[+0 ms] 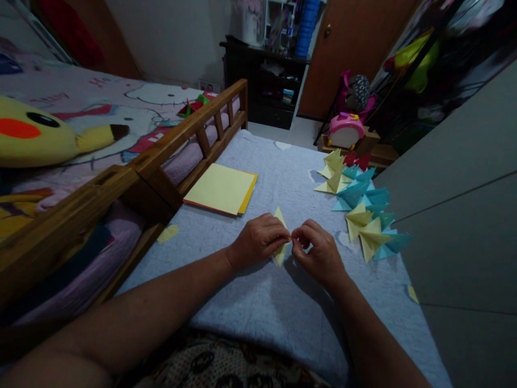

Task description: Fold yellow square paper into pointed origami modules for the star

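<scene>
Between my hands is a pale yellow folded paper piece (pixel 280 257), its pointed ends showing above and below my fingers. My left hand (pixel 260 241) is closed on it, thumb and fingers pinched along its middle. The fingertips of my right hand (pixel 317 249) pinch together at the paper's right side, meeting the left fingertips; the fingers cover the spot they grip. To the left lies a stack of paper sheets (pixel 220 188), pale yellow on top with orange edges below. Over on the right stand several folded paper figures (pixel 359 199) in yellow, blue and red.
A light blue quilted cloth (pixel 258 307) covers the surface under my hands. A wooden bed rail (pixel 194 126) runs along the left, with a yellow plush toy (pixel 36 132) beyond it. A pale cabinet (pixel 464 188) borders the right side.
</scene>
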{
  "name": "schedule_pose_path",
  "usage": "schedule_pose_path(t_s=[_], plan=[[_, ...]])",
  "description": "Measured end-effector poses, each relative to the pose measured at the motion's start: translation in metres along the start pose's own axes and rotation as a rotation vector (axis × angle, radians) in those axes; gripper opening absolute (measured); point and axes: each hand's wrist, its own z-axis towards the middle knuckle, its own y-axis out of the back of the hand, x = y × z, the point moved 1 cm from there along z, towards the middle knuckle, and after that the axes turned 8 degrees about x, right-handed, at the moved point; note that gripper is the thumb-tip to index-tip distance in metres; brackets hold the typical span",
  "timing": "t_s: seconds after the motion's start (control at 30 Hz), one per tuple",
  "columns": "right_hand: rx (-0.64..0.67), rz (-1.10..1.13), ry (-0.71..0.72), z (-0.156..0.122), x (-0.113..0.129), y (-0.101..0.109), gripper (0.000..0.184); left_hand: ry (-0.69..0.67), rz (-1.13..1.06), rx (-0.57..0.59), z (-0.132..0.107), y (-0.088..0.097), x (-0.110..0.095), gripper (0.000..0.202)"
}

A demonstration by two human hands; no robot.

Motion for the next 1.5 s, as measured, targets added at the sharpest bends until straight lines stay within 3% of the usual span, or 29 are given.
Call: schedule_pose_path(t_s=[0.4, 0.8, 1.17, 1.3, 1.5], plan=[[-0.001, 0.042, -0.038, 0.0019, 0.0019, 0.0039, 0.010, -0.008, 0.021, 0.014, -0.0009, -0.0015, 0.0007, 0.019], [0.079, 0.321, -0.284, 0.0026, -0.0022, 0.0021, 0.005, -0.007, 0.001, 0.049, -0.0024, -0.0025, 0.0010, 0.019], [0.185, 0.638, -0.477, 0.0040, -0.0061, -0.0017, 0.016, 0.016, -0.049, 0.054, -0.0017, -0.0023, 0.0008, 0.018], [0.189, 0.622, -0.456, 0.0029, -0.0074, -0.0021, 0.014, 0.007, -0.044, 0.061, -0.0018, -0.0022, 0.0014, 0.018], [0.117, 0.357, -0.263, 0.0019, -0.0018, 0.0041, 0.002, -0.019, -0.070, 0.058, -0.0015, -0.0012, 0.0013, 0.016]])
